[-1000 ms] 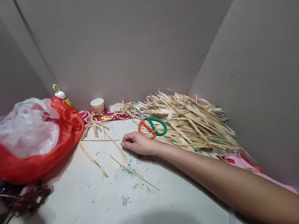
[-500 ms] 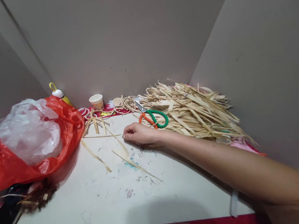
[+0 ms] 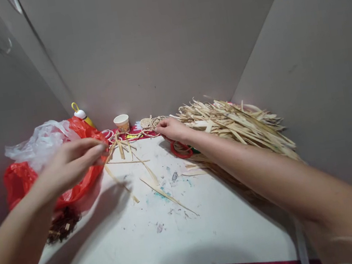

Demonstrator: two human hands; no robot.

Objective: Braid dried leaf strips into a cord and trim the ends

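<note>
My right hand (image 3: 173, 129) reaches to the back of the white board, its fingers closed on a braided straw cord (image 3: 149, 125). Its fingertips hide the exact grip. Under my right wrist lie scissors, with an orange-red handle loop (image 3: 181, 150) showing and the rest mostly covered. My left hand (image 3: 80, 160) is held over a red plastic bag (image 3: 19, 180), fingers stretched forward and thumb apart, with nothing seen in it. Just beyond its fingertips are knotted straw strips (image 3: 120, 148). Loose flat strips (image 3: 168, 196) lie on the board.
A big heap of dry straw strips (image 3: 237, 127) fills the back right. A paper cup (image 3: 122, 124) and a yellow-and-white bottle (image 3: 82, 115) stand by the wall. Clear plastic (image 3: 38, 144) tops the red bag. Dark brown fibres (image 3: 64, 225) lie at left. Grey walls enclose the board.
My right hand has moved away from me, from beside the scissors to the braided cord. My left hand has come into view from the left. The view has shifted slightly.
</note>
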